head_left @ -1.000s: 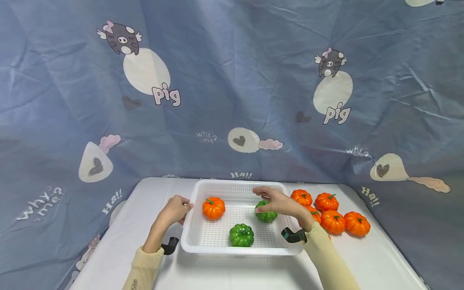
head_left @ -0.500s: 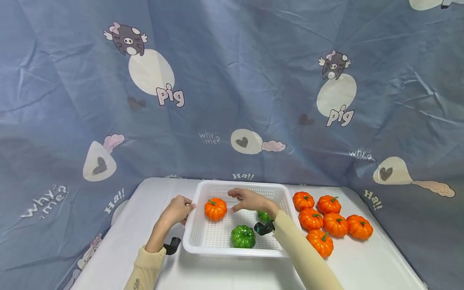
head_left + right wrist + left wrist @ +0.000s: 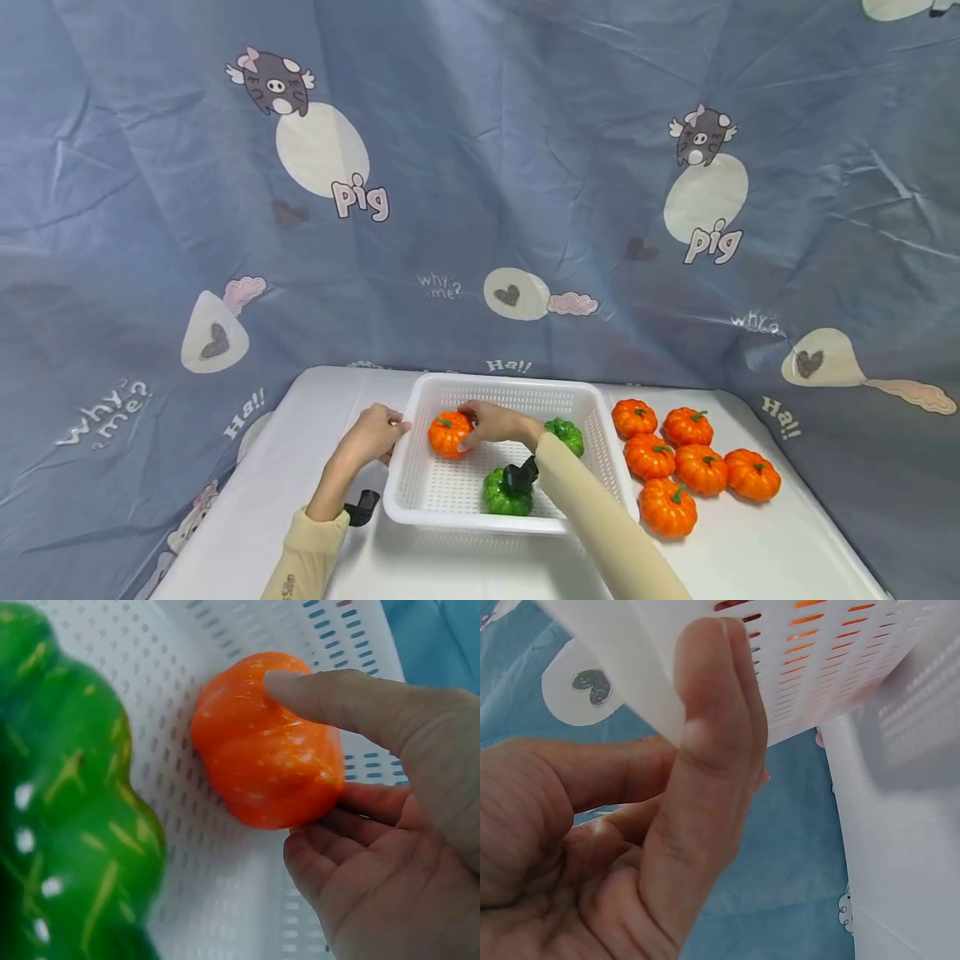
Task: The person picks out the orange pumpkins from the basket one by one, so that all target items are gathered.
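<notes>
In the head view, a white perforated plastic basket holds one small orange toy pumpkin at its left and two green pumpkins, one at the back right and one near the front. My right hand grips the orange pumpkin from its right side. In the right wrist view the thumb presses on its upper surface and the other fingers curl around beneath it. My left hand pinches the basket's left rim; in the left wrist view its fingers lie along the outside of the perforated wall.
Several orange pumpkins sit in a loose group on the white table, right of the basket. A blue printed cloth hangs behind and at both sides. My right sleeve crosses over the basket's front right part.
My right hand has moved left from above the back green pumpkin to the orange pumpkin in the basket and taken hold of it. My left hand stays at the rim.
</notes>
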A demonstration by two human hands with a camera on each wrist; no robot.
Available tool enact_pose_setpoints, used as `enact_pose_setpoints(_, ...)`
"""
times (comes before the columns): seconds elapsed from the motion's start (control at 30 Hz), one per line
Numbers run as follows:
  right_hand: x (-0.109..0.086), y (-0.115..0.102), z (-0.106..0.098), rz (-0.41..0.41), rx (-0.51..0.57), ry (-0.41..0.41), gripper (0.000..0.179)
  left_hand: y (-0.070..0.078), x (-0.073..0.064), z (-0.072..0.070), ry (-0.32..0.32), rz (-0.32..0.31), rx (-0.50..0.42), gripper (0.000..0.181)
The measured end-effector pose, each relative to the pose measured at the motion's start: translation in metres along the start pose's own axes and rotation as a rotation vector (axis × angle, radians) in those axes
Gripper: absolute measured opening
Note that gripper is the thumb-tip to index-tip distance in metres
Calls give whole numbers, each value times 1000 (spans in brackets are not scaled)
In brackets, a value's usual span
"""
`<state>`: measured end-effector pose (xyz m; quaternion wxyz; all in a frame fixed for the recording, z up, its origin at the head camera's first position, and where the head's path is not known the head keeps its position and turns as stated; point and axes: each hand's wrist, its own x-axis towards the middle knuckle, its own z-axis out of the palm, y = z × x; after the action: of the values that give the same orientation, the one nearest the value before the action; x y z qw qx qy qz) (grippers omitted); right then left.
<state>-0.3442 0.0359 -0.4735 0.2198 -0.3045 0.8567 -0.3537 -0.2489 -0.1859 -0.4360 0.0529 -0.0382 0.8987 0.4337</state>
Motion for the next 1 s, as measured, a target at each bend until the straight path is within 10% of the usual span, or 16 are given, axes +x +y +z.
enact_pose_setpoints(0.63, -11, 4, -16, 29, -18, 22, 66, 3, 0, 2, -9, 0, -2, 37)
enact_pose_setpoints(1.0, -61, -9, -34, 6, 80, 46, 70, 0, 0, 1, 3, 5, -9, 37)
